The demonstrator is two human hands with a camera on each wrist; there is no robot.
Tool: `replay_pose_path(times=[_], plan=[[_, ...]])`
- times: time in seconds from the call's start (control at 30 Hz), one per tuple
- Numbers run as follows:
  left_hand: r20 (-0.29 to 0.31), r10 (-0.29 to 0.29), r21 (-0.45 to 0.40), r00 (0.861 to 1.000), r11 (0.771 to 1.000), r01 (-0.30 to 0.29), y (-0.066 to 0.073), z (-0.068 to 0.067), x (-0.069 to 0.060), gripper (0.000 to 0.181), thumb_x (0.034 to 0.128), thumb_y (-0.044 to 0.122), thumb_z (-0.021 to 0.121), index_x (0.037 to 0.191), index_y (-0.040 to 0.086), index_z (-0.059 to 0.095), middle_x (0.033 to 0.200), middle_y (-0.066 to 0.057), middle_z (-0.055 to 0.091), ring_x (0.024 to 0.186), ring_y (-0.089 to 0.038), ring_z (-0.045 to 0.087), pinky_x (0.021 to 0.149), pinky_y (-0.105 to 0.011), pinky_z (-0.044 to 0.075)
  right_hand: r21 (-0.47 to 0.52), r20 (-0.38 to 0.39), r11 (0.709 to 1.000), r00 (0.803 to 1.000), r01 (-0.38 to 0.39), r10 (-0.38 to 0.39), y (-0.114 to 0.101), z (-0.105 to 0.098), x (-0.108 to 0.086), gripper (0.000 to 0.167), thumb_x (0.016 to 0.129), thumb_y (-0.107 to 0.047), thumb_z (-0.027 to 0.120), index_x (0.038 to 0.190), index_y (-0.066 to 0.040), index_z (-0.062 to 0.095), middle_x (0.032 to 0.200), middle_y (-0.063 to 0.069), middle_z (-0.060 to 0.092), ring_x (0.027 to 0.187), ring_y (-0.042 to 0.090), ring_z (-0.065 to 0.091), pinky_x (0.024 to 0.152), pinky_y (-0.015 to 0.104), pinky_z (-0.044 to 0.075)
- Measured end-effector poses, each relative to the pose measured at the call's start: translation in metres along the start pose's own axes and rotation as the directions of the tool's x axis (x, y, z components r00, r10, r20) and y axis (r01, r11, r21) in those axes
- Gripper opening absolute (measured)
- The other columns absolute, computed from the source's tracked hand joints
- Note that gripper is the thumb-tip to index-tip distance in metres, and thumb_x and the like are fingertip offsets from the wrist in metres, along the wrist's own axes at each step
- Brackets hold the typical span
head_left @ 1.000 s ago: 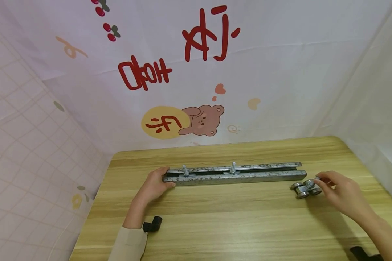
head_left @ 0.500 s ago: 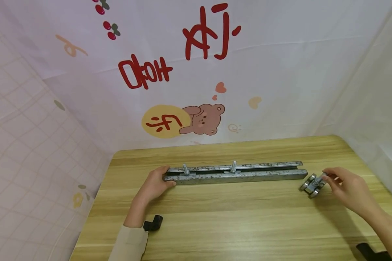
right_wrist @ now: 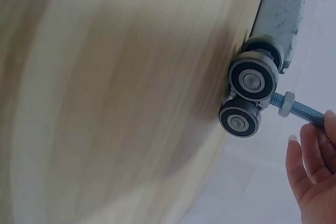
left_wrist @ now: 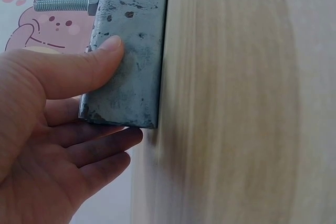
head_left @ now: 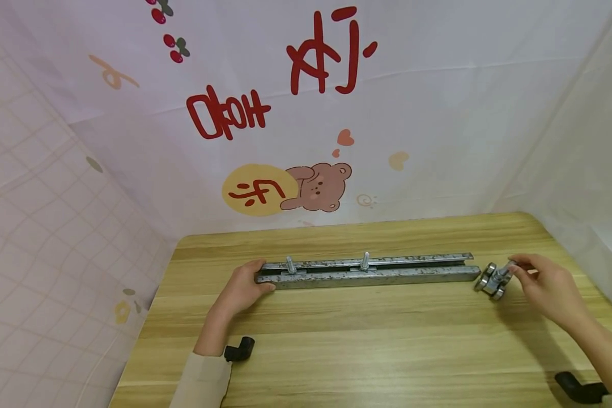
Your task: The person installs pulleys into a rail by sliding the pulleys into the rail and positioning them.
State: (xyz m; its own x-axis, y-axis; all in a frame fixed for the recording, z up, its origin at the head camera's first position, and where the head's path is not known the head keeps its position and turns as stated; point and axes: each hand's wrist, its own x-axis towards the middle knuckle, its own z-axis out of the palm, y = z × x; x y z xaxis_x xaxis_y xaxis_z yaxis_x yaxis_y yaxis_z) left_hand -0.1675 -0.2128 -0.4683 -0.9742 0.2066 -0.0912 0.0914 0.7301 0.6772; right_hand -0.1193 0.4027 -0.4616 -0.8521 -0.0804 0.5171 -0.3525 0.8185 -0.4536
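Observation:
A steel channel rail [head_left: 387,276] lies along the table with its slot upward, and two threaded bolts [head_left: 365,260] stand up out of it. My left hand [head_left: 241,285] grips the rail's left end; in the left wrist view the thumb presses the scuffed side wall [left_wrist: 126,77] and the fingers are behind and under the end. My right hand [head_left: 548,286] pinches the bolt of a roller trolley [head_left: 493,281], just off the rail's right end. In the right wrist view the trolley's bearing wheels [right_wrist: 253,80] face the rail end, and a nut [right_wrist: 286,104] sits on its bolt.
The wood-grain table [head_left: 367,351] carries a black elbow-shaped piece [head_left: 239,349] beside the left forearm and another black piece [head_left: 578,388] near the right forearm. A printed white cloth [head_left: 438,113] hangs behind the table and at its sides.
My right hand has shifted a little right and back, turning the trolley so its bolt tilts toward the right. The left hand and the rail have stayed in place.

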Motion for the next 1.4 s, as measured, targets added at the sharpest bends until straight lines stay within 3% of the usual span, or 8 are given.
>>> replay_pose_path(times=[0.17,0.53,1.13,1.4], plan=[[-0.005,-0.001,-0.003,1.000,1.000,0.001,0.000,0.001,-0.001,0.075,0.0927,0.012,0.082,0.154,-0.008,0.045,0.158,-0.027,0.045,0.148,-0.045,0.039,0.116,-0.059,0.040,0.004,0.028,0.998,0.998,-0.061,0.060,0.008,-0.001,0.003,0.018,0.094,0.010,0.070,0.112,0.012,0.070,0.094,0.028,0.069,0.084,-0.027,0.043,0.061,0.003,0.043],[-0.013,-0.001,0.002,1.000,1.000,0.001,-0.001,0.000,0.000,0.074,0.0929,0.012,0.082,0.154,-0.008,0.045,0.157,-0.028,0.045,0.147,-0.046,0.040,0.116,-0.060,0.040,-0.018,0.080,0.988,0.985,-0.153,0.154,0.013,-0.002,0.017,0.024,0.103,-0.007,0.066,0.119,0.011,0.068,0.104,0.033,0.069,0.081,-0.025,0.042,0.061,0.005,0.041],[-0.012,-0.005,0.005,1.000,1.000,0.005,0.001,-0.001,0.000,0.075,0.0924,0.013,0.083,0.154,-0.008,0.046,0.157,-0.028,0.046,0.148,-0.045,0.039,0.117,-0.059,0.039,-0.024,0.097,0.971,0.966,-0.237,0.238,0.010,0.005,0.030,0.033,0.105,-0.017,0.066,0.123,0.011,0.068,0.109,0.033,0.070,0.076,-0.023,0.046,0.057,0.011,0.043],[-0.011,-0.005,-0.011,1.000,1.000,0.004,-0.001,0.000,0.000,0.075,0.0920,0.013,0.083,0.154,-0.008,0.046,0.157,-0.027,0.046,0.148,-0.044,0.039,0.118,-0.058,0.039,-0.002,0.066,0.973,0.970,-0.233,0.232,0.007,0.009,0.032,0.030,0.104,-0.015,0.067,0.120,0.011,0.070,0.105,0.032,0.071,0.074,-0.022,0.048,0.057,0.010,0.044]])
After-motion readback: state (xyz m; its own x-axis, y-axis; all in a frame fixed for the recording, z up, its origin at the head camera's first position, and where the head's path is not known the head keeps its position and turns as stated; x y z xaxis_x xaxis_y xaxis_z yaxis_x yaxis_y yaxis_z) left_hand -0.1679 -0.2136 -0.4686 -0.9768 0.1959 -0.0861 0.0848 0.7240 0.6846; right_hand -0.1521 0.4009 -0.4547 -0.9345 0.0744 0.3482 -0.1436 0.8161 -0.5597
